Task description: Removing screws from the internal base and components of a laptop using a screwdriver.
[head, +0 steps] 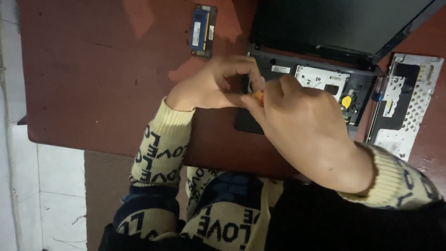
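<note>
Right now I'm curling my left hand [211,86] over the near edge of the opened laptop [320,79], fingers bent and pinching narrowly at something too small to make out. My right hand [302,125] is reaching in from the right, wrist raised, fingers closing around an orange-handled tool [258,96] whose tip is meeting the left fingertips. Off to the right, a removed cover panel [404,111] is lying on the red table [93,69]; a memory stick [203,30] is sitting further up.

cream knit sleeves [160,148], dark lettering, ribbed cuffs
</note>
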